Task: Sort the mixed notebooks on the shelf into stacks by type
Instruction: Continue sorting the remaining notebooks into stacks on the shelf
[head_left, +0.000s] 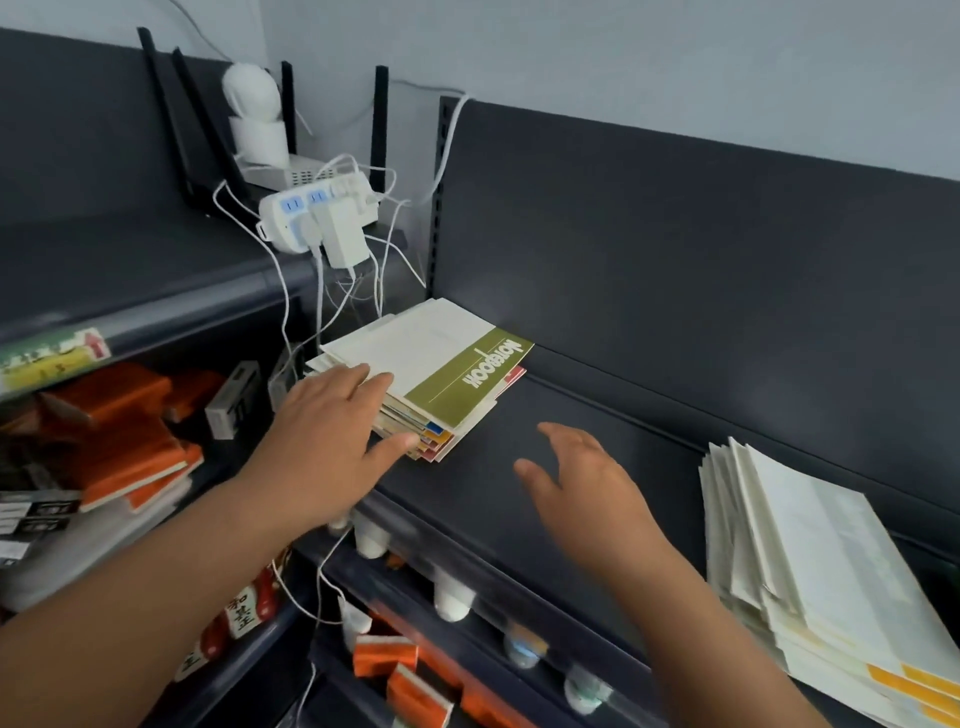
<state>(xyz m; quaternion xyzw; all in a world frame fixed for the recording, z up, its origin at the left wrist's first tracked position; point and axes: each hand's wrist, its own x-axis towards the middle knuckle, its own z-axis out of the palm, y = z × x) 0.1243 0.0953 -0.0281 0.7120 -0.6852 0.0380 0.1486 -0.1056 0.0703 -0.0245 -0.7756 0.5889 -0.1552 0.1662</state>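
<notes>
A mixed stack of notebooks (431, 364) lies at the left end of the dark shelf (597, 493); its top one is white with an olive-green band reading "Notebook", and coloured edges show below. My left hand (332, 431) rests on the stack's near-left corner, fingers on top and thumb against its side edge. My right hand (587, 483) hovers open above the bare shelf to the right of the stack, touching nothing. A second, fanned stack of white notebooks with yellow bands (810, 566) lies at the shelf's right end.
A white power strip (317, 213) with plugs and dangling cables, plus a router and a small white camera, sits behind the stack at the upper left. Orange boxes (119, 436) fill the left shelf. Lower shelves hold small bottles (452, 597) and orange packs.
</notes>
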